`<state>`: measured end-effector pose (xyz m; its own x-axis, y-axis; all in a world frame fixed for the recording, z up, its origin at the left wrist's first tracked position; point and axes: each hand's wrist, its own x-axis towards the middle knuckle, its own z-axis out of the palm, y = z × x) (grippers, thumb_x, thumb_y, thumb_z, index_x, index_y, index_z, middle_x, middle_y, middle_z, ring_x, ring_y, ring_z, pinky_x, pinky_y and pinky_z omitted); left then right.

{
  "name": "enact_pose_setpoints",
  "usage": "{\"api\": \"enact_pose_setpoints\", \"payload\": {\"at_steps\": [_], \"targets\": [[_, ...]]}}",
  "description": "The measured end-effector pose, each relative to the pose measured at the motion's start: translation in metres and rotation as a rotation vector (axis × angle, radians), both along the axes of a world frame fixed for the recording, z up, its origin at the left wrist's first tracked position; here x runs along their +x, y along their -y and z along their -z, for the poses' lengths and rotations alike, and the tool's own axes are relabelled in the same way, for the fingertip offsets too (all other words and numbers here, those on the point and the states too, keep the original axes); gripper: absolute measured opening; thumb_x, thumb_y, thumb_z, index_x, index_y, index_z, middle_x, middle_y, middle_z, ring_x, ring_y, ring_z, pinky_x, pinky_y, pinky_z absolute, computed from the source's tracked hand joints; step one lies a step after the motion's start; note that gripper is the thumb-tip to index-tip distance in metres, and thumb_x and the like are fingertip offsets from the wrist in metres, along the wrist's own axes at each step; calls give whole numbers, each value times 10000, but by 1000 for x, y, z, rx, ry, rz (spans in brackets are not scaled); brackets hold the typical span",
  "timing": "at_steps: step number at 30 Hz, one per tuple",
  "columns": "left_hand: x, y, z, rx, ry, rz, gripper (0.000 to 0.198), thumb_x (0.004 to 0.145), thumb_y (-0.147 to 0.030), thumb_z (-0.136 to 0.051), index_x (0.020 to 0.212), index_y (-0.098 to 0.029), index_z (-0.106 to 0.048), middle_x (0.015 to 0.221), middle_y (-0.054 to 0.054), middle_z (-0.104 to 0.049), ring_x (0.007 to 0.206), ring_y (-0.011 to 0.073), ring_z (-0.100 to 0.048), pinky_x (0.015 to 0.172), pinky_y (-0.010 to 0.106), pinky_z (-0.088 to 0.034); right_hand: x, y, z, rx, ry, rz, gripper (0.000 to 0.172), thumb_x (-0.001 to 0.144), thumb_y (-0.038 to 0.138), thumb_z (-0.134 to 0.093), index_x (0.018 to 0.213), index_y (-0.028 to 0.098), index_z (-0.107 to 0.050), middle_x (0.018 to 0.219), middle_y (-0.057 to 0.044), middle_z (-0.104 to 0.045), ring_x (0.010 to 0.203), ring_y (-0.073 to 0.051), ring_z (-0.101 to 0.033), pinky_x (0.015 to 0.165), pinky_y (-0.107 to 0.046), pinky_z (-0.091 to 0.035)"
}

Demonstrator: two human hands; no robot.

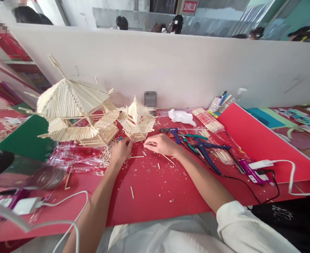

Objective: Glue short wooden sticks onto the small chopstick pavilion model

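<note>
A small pavilion model (136, 121) built of thin wooden sticks stands on the red table in front of me. Its lower left edge is beside the closed fingers of my left hand (121, 150); a small blue bit shows by them, and what they hold is hidden. My right hand (162, 143) is just right of the model's base, fingertips pinched together, with anything between them too small to name. Left of the small model stands a larger stick pavilion (70, 102) with a wide slatted roof. Loose stick pieces (137, 156) and crumbs lie around both hands.
To the right lie a glue gun (174, 133), cutting pliers (206, 151), bundled sticks (207, 119) and a purple power strip (252, 170) with cables. Clear plastic wrappers (78, 158) and a white charger (28, 205) are at left. A white partition (170, 66) closes the back.
</note>
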<state>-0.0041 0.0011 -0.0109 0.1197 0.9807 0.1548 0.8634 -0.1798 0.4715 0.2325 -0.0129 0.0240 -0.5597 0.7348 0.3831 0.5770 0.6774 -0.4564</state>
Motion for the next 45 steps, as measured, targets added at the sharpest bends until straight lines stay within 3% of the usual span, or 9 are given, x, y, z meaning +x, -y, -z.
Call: {"api": "enact_pose_setpoints", "payload": {"at_steps": [2, 7, 11, 20, 26, 31, 35, 38, 45], "targets": [[-1, -1, 1, 12, -5, -3, 407, 1007, -520, -466, 832, -225, -684, 777, 53, -722, 718, 204, -634, 633, 275, -261, 21, -10, -16, -11, -59, -44, 318, 1036, 393, -560, 880, 188, -747, 818, -22, -747, 672, -131, -629, 651, -248, -453], [1, -1, 2, 3, -21, -19, 386, 1005, -510, -473, 857, -234, -699, 797, 58, -728, 750, 221, -654, 641, 277, -278, 68, -80, -27, 176, 48, 545, 337, 1039, 267, -436, 1152, 130, -723, 912, -101, -738, 771, -206, -641, 735, -308, -466], [0, -1, 1, -13, -6, -17, 388, 1004, -510, -473, 849, -232, -695, 777, 54, -722, 754, 210, -654, 648, 269, -293, 63, -139, -9, 74, 397, 576, 654, 970, 101, -437, 1607, 240, -386, 1249, -157, -675, 1053, -282, -657, 886, -370, -477], [3, 2, -3, -44, 0, -22, 358, 1002, -495, -483, 885, -233, -696, 793, 45, -727, 739, 199, -655, 642, 267, -293, 47, -172, 9, -67, 552, 665, 864, 948, 140, -575, 1680, 255, -128, 1370, -221, -565, 1086, -359, -654, 909, -423, -474], [5, 4, -4, -54, -25, -20, 356, 1008, -501, -469, 921, -248, -704, 792, 43, -728, 741, 207, -656, 640, 269, -283, 58, -162, -3, -38, 513, 699, 710, 993, 153, -475, 1657, 174, -223, 1349, -236, -586, 1103, -367, -644, 902, -433, -476], [4, 2, -3, -28, -22, -22, 366, 1016, -497, -452, 919, -242, -697, 822, 54, -737, 765, 219, -665, 648, 277, -275, 73, -116, -32, -52, 492, 669, 332, 1024, 269, -500, 1278, 145, -674, 1157, -161, -721, 1038, -305, -667, 867, -370, -465], [5, 2, -4, -33, -34, -29, 375, 1019, -500, -446, 903, -239, -689, 812, 57, -732, 750, 219, -657, 644, 281, -257, 66, -51, -44, -309, 444, 338, 194, 975, 346, -626, 954, 202, -755, 893, -59, -760, 763, -198, -674, 692, -293, -430], [6, 3, -6, -54, -39, -31, 386, 1025, -503, -436, 909, -236, -690, 824, 63, -737, 760, 220, -657, 643, 279, -252, 34, -9, -31, -284, 293, 122, 177, 971, 368, -656, 941, 220, -749, 854, -18, -756, 711, -153, -658, 656, -267, -405], [6, 3, -8, -73, -34, -22, 373, 1036, -469, -430, 956, -231, -706, 879, 75, -757, 802, 219, -669, 660, 274, -271, -32, -4, 23, 108, 250, 256, 318, 1065, 295, -533, 1358, 230, -639, 1043, -55, -788, 789, -163, -707, 624, -252, -403]]}}
